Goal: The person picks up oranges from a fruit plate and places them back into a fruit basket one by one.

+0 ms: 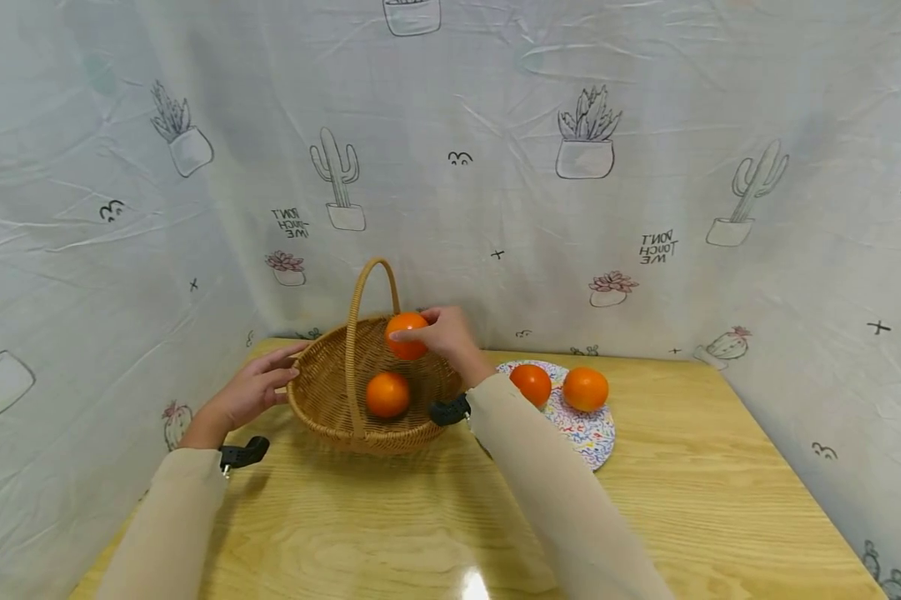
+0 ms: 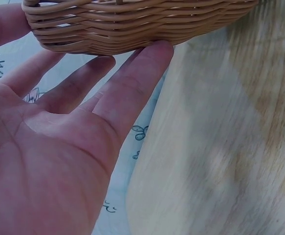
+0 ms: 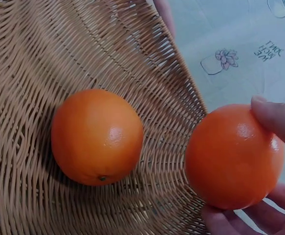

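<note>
An oval wicker basket (image 1: 322,422) with a tall arched handle stands tilted on the table, its inside facing me. My left hand (image 1: 253,392) grips its left end. In the left wrist view several fingers (image 2: 137,81) reach under the woven side, and the palm is apart from it. My right hand (image 1: 450,337) holds an orange (image 1: 405,336) above the basket's right part, thumb on one side and fingers on the other. Another orange (image 3: 97,137) lies inside on the weave, apart from the held one.
Right of the basket, a speckled, multicoloured plate (image 1: 588,437) bears two oranges, one reddish (image 1: 531,384) and one lighter (image 1: 586,389). My right sleeve (image 1: 555,483) hides part of the plate. A cloth with cactus drawings (image 1: 480,233) hangs behind the wooden table (image 1: 375,525).
</note>
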The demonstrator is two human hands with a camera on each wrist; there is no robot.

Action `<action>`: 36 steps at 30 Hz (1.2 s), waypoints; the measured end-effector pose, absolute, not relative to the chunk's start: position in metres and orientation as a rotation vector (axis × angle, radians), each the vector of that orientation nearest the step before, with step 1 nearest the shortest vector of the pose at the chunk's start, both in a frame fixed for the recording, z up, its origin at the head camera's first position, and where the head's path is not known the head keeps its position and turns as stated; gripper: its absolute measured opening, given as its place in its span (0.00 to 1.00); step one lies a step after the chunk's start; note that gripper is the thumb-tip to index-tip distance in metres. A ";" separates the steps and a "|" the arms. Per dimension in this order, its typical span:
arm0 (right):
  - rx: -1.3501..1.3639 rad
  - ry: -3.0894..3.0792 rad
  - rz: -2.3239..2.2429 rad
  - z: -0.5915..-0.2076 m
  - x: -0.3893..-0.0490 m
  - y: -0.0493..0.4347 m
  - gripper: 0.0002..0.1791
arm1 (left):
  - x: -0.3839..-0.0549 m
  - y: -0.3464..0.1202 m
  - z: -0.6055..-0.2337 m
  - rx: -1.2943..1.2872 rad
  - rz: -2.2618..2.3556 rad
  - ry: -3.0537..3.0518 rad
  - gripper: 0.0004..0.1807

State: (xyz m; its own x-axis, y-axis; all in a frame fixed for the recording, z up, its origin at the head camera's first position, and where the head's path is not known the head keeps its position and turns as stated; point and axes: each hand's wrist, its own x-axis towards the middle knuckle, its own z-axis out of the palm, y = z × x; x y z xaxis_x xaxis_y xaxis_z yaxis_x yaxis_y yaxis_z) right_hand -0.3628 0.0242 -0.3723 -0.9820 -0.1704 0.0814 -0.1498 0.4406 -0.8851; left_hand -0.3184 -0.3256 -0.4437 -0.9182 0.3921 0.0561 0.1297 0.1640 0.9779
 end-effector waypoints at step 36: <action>-0.103 2.681 -1.203 -0.384 -0.377 0.003 0.31 | -0.321 -0.327 -0.447 0.528 1.847 2.231 0.34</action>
State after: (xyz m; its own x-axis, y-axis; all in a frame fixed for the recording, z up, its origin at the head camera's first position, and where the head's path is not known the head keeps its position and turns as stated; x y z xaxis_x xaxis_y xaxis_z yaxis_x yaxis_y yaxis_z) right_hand -0.3766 0.0029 -0.3845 -0.9773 -0.1455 -0.1540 0.0184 0.6660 -0.7458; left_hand -0.3213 -0.3268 -0.4473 -0.9169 0.3921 0.0740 0.1458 0.1566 0.9768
